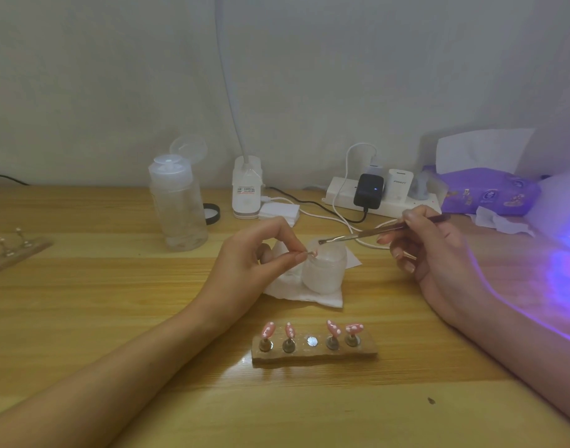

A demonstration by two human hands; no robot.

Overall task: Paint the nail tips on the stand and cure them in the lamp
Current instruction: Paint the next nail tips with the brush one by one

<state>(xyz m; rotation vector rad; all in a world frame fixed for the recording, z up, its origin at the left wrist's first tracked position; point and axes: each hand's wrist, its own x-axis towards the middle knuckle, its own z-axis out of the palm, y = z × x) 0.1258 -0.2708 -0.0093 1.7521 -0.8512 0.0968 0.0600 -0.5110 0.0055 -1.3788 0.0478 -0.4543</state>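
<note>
Nail tip (313, 252), barely discernible, is pinched by left hand (261, 253); right hand (429, 250) grips brush (367, 233); lamp (564, 218) cut off.

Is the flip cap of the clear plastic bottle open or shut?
Open. The flip cap stands tilted up behind the top of the clear plastic bottle, which stands upright on the table.

I am seeing dim, soft, slightly hazy footage. Violet glow is spilling from the lamp (564, 208) at right across the table (83, 318) and right forearm (a bright streak). Edges are bowing; a small glare is shining beside the stand (312, 352).
</note>
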